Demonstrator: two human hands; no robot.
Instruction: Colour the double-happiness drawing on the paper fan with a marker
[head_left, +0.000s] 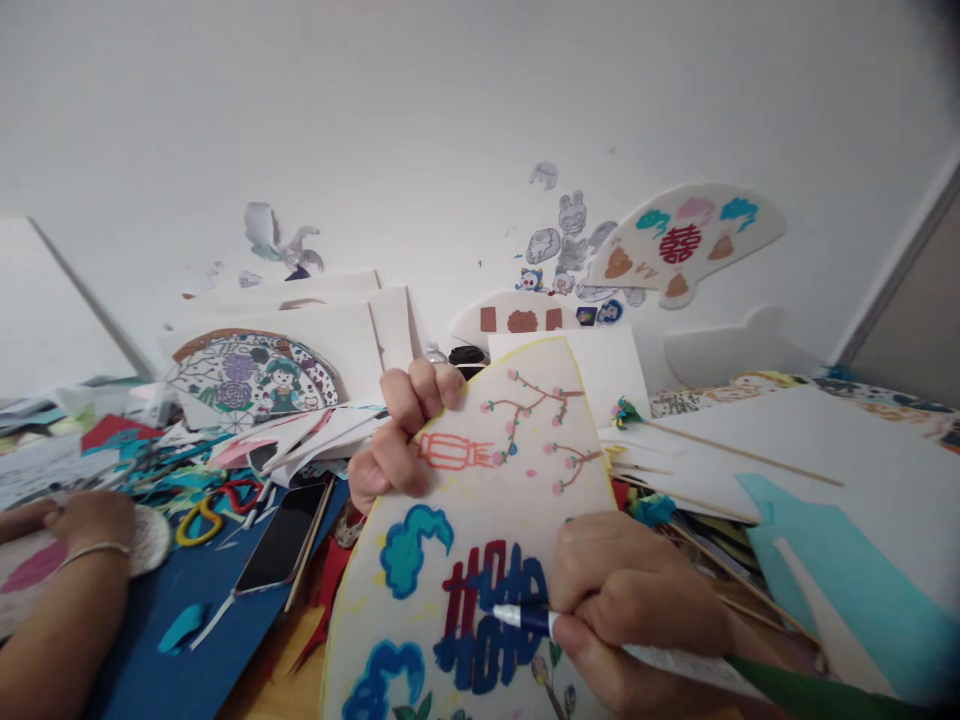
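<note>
A white fan-shaped board (480, 510) with a yellow edge stands tilted up in front of me. It bears an orange lantern, pink blossom branches, blue clouds and a large red and blue double character. My left hand (409, 425) grips its upper left edge, fingers curled over the front. In my right hand (637, 605) is a blue marker (529, 620), its white tip at the character's middle. Blue covers much of the character, while red shows at its upper left. The right hand lies over the board's right side and hides part of it.
At left, another person's hand (94, 545) rests near a pink-marked piece. Between us lie a phone (281, 540), scissors (199, 522) and paper scraps. Painted fans (251, 380) lean at the wall; another fan (686, 240) hangs there. Wooden sticks (742, 450) and turquoise paper (847, 590) lie right.
</note>
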